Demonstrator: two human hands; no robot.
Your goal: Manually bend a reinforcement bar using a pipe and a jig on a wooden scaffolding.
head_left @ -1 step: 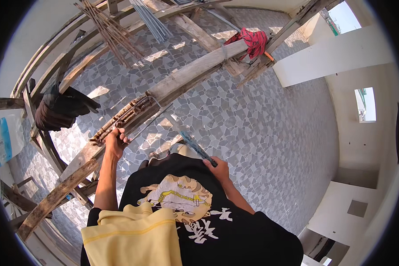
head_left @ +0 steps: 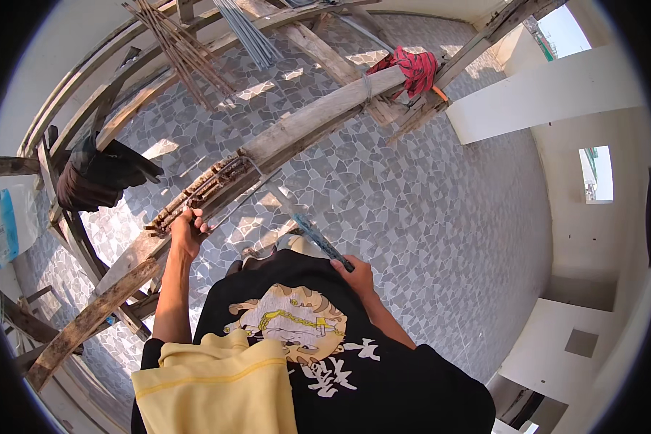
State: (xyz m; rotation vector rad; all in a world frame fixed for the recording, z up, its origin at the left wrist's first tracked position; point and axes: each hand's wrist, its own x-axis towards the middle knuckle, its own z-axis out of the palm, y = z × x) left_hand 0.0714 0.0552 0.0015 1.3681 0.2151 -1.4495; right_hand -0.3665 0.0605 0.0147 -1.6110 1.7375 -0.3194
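My left hand (head_left: 188,233) is closed at the near end of a rusty metal jig (head_left: 213,182) fixed along a wooden beam. Its fingers pinch a thin metal rod (head_left: 233,210), which bends near the jig's far end. My right hand (head_left: 356,275) wraps round the dark end of a long bar tool (head_left: 315,235) with a worn blue-grey surface. That tool slants away from my body toward the beam. Whether its far tip touches the rod I cannot tell.
The wooden beam (head_left: 304,116) crosses in front of me, with a red cloth (head_left: 414,71) tied at its far end. Rusty rods (head_left: 177,54) and grey rods (head_left: 247,32) lie on timbers beyond. Dark cloth (head_left: 94,177) hangs at left. A loose plank (head_left: 94,318) sits near left.
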